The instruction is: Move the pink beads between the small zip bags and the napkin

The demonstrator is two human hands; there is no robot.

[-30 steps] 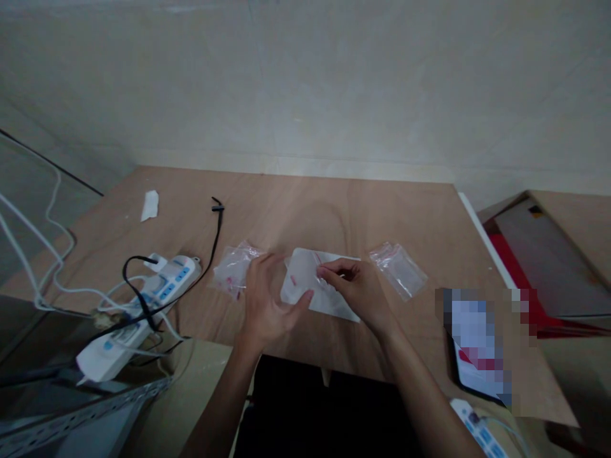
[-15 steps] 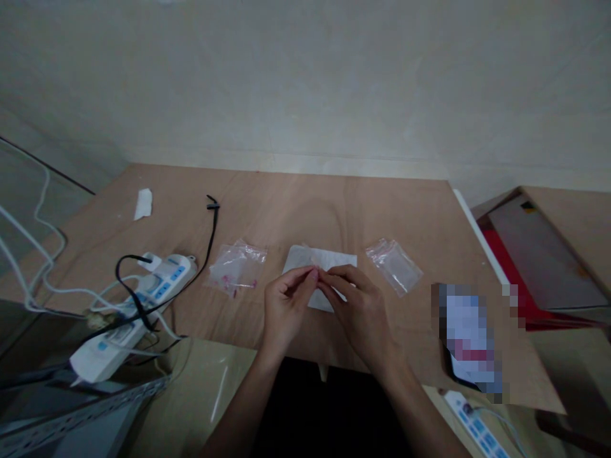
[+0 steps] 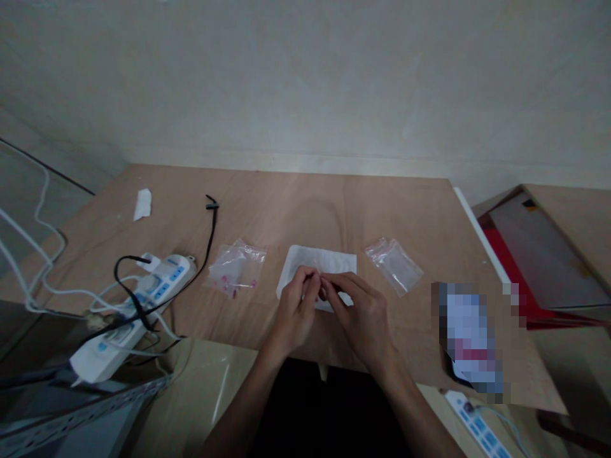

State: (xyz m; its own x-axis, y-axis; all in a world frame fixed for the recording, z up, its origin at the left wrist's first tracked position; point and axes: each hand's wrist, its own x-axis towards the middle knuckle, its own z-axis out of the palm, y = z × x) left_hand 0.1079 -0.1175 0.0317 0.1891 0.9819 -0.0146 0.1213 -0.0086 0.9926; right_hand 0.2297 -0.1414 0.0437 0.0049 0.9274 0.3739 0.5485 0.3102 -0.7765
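My left hand (image 3: 298, 308) and my right hand (image 3: 360, 305) meet fingertip to fingertip over a white sheet (image 3: 293, 259) on the wooden table. Both hands are closed in a pinch. Whatever lies between the fingertips is too small and dim to name. To the left of my hands lies a clear plastic bag (image 3: 243, 257) with several small pink-red pieces (image 3: 233, 286) in or on it. On the right is a clear zip bag (image 3: 395, 267).
A white power strip (image 3: 165, 280) with tangled black and white cables lies at the table's left. A phone (image 3: 465, 337), blurred out, is at the right. A second power strip (image 3: 472, 420) sits below the right edge. A white scrap (image 3: 142, 204) lies at the back left.
My left hand has shifted slightly right and its fingers have curled more. The right fingertips have dipped a little. More of the white sheet's left side shows. The bags have not moved.
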